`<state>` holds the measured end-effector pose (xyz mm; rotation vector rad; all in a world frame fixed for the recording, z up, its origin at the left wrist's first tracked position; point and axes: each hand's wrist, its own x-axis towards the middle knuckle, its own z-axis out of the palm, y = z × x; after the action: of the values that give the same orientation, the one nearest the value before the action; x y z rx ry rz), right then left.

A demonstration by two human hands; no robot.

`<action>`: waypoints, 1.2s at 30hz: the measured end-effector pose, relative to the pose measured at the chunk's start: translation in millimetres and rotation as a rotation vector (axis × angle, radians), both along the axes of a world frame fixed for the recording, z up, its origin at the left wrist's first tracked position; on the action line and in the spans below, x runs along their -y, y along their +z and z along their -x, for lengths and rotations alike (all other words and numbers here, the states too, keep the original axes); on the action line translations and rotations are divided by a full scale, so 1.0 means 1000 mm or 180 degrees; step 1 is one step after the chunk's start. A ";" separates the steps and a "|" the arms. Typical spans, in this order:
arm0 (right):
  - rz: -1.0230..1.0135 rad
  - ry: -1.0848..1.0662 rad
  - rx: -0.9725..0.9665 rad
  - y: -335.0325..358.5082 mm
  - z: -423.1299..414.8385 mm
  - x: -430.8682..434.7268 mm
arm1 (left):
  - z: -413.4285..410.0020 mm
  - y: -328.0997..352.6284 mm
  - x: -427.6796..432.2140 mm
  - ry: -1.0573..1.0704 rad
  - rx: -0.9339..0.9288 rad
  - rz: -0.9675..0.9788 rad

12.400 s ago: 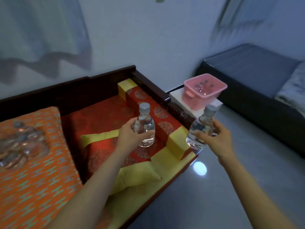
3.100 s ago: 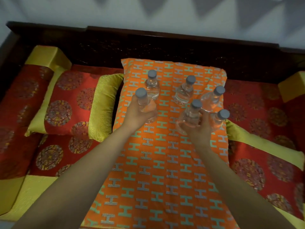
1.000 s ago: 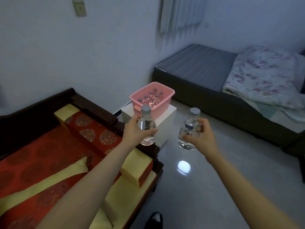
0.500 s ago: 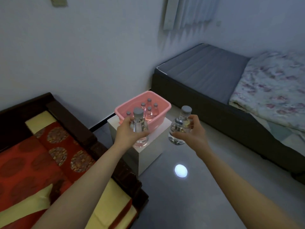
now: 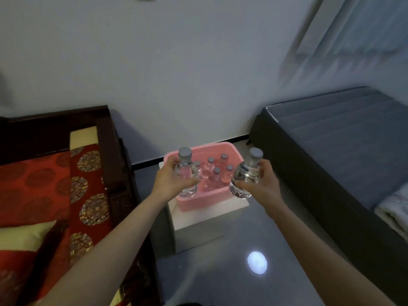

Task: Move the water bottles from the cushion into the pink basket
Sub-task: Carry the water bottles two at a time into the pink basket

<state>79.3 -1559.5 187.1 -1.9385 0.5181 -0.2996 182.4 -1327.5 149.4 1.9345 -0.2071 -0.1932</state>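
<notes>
- I grip the left bottle [image 5: 185, 173] in my left hand [image 5: 171, 182]; fingers and thumb are curled round its body.
- The left bottle is upright, grey cap up, raised over the left near part of the basket [image 5: 205, 203].
- I grip the right bottle [image 5: 244, 178] in my right hand [image 5: 263, 184]; the fingers wrap its body from the right side.
- The right bottle is tilted, cap leaning to the right, and is held at the right near corner of the basket.
- I cannot tell whether either held bottle touches the basket rim.
- The basket is pink and sits on a white stand [image 5: 198, 221] against the far wall.
- Inside the basket stand stored bottles [image 5: 217, 173]; five grey caps are visible, all upright.
- A dark wooden bench [image 5: 108, 151] with red cushions lies left of the stand.
- A grey bed [image 5: 342, 151] lies to the right.
- The glossy floor [image 5: 220, 283] shows a light spot [image 5: 257, 262] near the stand.
</notes>
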 end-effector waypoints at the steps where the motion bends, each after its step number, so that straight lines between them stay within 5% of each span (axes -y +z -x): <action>1: -0.0009 0.0082 -0.0001 -0.003 -0.011 0.009 | -0.003 -0.001 0.005 0.0087 -0.0025 -0.0004; 22: -0.0330 0.0684 -0.0681 -0.121 -0.182 0.053 | -0.112 -0.115 0.070 0.0765 -0.0635 -0.0728; 36: 0.0484 0.1713 -0.1255 -0.247 -0.242 0.016 | -0.140 -0.220 0.103 0.1407 -0.0959 -0.0624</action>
<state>321.1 -1575.9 -59.6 -2.2102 0.2070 0.4043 322.7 -1430.7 -70.3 2.0622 0.4512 -0.2119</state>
